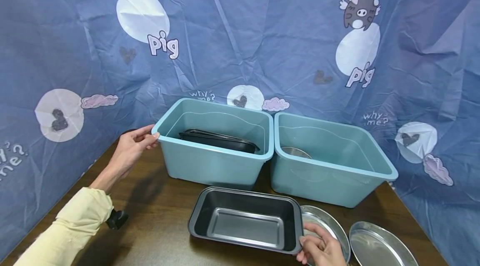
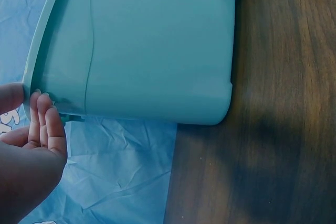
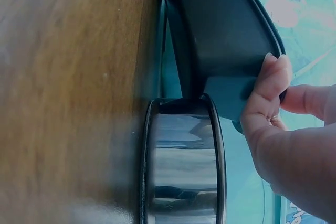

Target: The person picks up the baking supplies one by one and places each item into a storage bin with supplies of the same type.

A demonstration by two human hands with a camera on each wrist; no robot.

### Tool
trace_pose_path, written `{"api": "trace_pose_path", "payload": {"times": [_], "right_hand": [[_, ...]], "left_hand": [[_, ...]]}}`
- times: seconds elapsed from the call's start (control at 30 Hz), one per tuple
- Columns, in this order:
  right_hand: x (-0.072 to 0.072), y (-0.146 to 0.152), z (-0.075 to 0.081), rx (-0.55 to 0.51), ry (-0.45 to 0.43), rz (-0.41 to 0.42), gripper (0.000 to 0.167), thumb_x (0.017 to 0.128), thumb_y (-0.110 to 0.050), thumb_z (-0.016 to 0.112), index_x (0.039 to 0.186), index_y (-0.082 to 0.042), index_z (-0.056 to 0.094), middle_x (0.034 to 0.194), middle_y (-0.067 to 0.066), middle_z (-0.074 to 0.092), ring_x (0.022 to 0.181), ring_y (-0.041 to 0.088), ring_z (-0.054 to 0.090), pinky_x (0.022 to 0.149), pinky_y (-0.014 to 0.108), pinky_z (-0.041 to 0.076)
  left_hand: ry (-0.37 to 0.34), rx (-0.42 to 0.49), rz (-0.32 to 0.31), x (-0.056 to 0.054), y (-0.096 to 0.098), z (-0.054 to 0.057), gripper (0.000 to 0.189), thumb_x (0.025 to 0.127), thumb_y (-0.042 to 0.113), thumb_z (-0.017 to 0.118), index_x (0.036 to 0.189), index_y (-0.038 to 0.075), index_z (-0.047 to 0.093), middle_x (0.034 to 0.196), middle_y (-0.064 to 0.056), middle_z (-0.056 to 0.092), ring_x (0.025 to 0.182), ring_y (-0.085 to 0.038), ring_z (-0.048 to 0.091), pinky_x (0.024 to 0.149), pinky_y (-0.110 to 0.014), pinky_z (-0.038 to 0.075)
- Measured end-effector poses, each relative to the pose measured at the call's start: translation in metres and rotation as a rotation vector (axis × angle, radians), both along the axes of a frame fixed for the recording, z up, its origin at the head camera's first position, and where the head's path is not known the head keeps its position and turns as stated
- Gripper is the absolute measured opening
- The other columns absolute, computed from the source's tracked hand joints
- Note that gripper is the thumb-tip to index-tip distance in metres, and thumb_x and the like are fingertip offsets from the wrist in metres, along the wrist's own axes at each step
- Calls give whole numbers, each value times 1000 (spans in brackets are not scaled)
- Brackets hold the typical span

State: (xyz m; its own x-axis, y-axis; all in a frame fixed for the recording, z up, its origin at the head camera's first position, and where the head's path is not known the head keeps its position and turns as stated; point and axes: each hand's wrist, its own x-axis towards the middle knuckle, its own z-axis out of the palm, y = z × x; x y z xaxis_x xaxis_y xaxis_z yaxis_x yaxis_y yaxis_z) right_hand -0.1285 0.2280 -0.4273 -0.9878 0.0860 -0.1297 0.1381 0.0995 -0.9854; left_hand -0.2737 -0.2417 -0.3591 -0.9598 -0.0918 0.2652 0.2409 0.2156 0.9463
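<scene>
- Nearest the camera, at the bottom of the head view, the right hand (image 1: 323,246) pinches one end of a dark loaf pan (image 1: 245,222) between thumb and bent fingers.
- Loaf pan: mouth upward, in front of the left teal bin (image 1: 210,168); the right wrist view shows it tilted, its gripped end higher.
- Under and beside that gripped end sits a round metal tin (image 1: 331,221); whether pan and tin touch, I cannot tell.
- Further right, a second round tin (image 1: 378,243) lies just beside the first, partly cut off by the frame.
- Left hand (image 1: 133,149): thumb and fingers grip the rim of the left teal bin at its left corner.
- Inside that bin, dark pans (image 1: 219,141) lie at a slant.
- Right teal bin (image 1: 326,182), just beside the left one, holds a round metal piece (image 1: 296,152), partly hidden by the front wall.
- Both bins stand on a brown wooden table (image 1: 150,216).
- Behind hangs blue cloth (image 1: 243,28), creased and printed with pigs.
</scene>
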Motion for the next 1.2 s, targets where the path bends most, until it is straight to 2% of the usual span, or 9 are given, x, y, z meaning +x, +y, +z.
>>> {"api": "trace_pose_path", "payload": {"times": [0.47, 0.73, 1.03, 1.2], "right_hand": [[1, 1, 2, -68, -61, -63, 56, 89, 0, 61, 140, 16, 45, 81, 17, 70, 56, 18, 61, 53, 27, 54], [2, 3, 2, -103, -38, -74, 57, 89, 0, 61, 141, 16, 46, 77, 15, 68, 56, 17, 59, 53, 27, 52], [2, 4, 2, -129, -12, -39, 57, 91, -1, 62, 142, 16, 44, 80, 14, 69, 57, 16, 60, 54, 26, 53], [4, 4, 2, -127, 49, -32, 52, 92, 1, 62, 138, 19, 46, 77, 14, 68, 55, 16, 59, 52, 26, 52]], "left_hand": [[-5, 7, -3, -1, 1, -1, 54, 105, 13, 62, 147, -15, 44, 86, 16, 65, 78, 3, 63, 75, -16, 52], [-17, 13, -4, -4, 1, -2, 54, 105, 11, 61, 148, -15, 43, 86, 16, 65, 78, 4, 62, 74, -16, 51], [-3, 32, -9, -3, 0, -2, 53, 105, 10, 61, 147, -17, 43, 85, 17, 65, 77, 3, 63, 74, -16, 52], [1, 35, -10, -2, -1, -2, 53, 105, 9, 61, 147, -17, 43, 84, 17, 65, 76, 4, 62, 74, -15, 52]]}}
